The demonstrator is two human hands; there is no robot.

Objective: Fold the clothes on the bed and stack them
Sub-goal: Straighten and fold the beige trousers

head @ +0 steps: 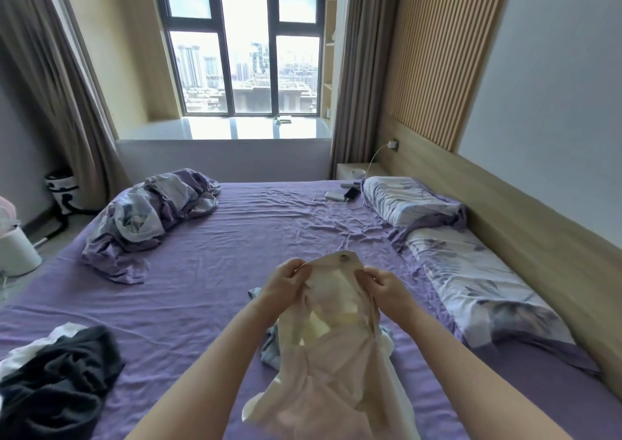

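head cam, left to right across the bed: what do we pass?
Dark clothes pile → crumpled duvet → left hand → cream garment, pinched at its top edge by both hands → right hand → near pillow by the headboard.

I am looking into a home bedroom: a wide bed (269, 237) under a purple sheet, two floral pillows (437, 237) by the wooden headboard (538, 237), curtains (67, 86) framing a window (247, 42) over high-rise blocks.
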